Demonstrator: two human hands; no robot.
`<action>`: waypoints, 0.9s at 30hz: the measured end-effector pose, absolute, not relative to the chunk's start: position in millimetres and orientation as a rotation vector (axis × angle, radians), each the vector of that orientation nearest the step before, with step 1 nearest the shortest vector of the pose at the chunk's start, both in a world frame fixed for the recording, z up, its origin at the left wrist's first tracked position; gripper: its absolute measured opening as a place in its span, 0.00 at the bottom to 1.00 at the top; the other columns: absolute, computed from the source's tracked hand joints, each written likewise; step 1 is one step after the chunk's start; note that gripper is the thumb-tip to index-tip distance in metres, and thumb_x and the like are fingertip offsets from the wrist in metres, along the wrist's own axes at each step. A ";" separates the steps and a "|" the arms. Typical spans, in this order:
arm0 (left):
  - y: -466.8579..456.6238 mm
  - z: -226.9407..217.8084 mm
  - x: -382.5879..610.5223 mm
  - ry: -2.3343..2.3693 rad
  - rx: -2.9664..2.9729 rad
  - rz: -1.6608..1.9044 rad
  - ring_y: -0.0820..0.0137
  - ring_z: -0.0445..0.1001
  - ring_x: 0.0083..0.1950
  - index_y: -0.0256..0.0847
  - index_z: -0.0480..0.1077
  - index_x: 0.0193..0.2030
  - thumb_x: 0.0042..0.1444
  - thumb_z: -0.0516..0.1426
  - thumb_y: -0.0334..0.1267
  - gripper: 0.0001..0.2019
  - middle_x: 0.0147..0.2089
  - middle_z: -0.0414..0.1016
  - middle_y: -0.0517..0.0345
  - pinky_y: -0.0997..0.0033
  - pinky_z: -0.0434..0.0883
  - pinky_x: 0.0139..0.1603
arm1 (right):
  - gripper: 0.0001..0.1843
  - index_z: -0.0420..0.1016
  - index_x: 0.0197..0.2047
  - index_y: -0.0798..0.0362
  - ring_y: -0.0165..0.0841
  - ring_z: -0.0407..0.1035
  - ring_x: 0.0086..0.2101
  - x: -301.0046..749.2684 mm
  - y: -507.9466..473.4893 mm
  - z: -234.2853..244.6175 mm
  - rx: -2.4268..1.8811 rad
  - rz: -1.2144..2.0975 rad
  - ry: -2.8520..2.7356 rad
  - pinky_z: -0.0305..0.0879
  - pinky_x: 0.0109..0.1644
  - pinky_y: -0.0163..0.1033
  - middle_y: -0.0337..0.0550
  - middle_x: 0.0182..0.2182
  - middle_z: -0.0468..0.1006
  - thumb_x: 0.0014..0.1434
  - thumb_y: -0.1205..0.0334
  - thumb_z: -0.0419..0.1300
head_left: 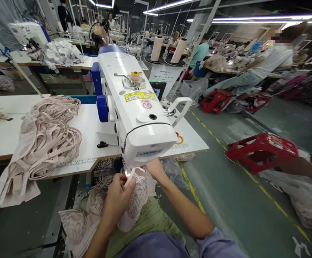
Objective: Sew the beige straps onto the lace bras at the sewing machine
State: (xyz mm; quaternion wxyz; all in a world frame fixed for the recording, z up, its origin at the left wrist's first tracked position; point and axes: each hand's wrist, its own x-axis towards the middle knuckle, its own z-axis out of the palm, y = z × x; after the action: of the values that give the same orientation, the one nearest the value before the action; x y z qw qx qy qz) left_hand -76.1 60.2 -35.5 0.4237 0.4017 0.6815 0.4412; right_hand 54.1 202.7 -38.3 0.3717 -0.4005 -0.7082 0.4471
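A white sewing machine [145, 118] with a blue handwheel stands in front of me. Under its needle end is a pale pink lace bra [138, 195], hanging down toward my lap. My left hand [120, 193] is closed on the bra's edge, with thumb and fingers pinching a narrow band near the needle. On the far side of the lace is my right hand [155, 169], close under the machine head; its fingers are hidden by the head and the fabric. More pale lace bra pieces [78, 225] lie at my left, beside my lap.
A heap of pale pink straps and bands [51, 136] hangs over the table's left front edge. A small black object [102, 144] lies on the white tabletop [88, 125]. Red stools [263, 150] stand on the floor at right, near a seated person [268, 64]. Thread cones [179, 51] rise behind.
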 end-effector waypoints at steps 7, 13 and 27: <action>18.3 -64.4 -37.8 0.605 0.473 0.855 0.55 0.79 0.45 0.36 0.74 0.52 0.47 0.66 0.55 0.30 0.41 0.81 0.46 0.59 0.72 0.49 | 0.14 0.71 0.35 0.54 0.25 0.64 0.26 96.9 145.0 -10.8 -0.913 1.685 -1.483 0.62 0.30 0.31 0.36 0.29 0.73 0.57 0.51 0.64; -3.6 -93.5 -8.8 0.823 0.734 0.765 0.54 0.77 0.46 0.35 0.75 0.49 0.46 0.56 0.72 0.40 0.42 0.80 0.43 0.56 0.70 0.51 | 0.10 0.73 0.39 0.55 0.30 0.75 0.33 110.5 126.1 -5.9 -0.889 1.979 -1.143 0.67 0.32 0.31 0.43 0.33 0.81 0.59 0.59 0.65; -47.7 -107.1 -167.1 1.643 1.183 0.810 0.61 0.71 0.36 0.39 0.75 0.26 0.46 0.63 0.52 0.16 0.28 0.75 0.56 0.65 0.67 0.40 | 0.16 0.70 0.54 0.56 0.35 0.73 0.42 215.7 199.6 -130.0 -1.200 1.301 -0.246 0.74 0.44 0.44 0.47 0.48 0.74 0.66 0.56 0.59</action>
State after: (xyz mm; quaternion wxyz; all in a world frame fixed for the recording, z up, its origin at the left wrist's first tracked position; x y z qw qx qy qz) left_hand -167.1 -47.7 -107.1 0.4623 0.4812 0.6680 0.3294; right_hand 215.7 199.6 -130.0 0.6267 -0.5232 -0.1073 0.5674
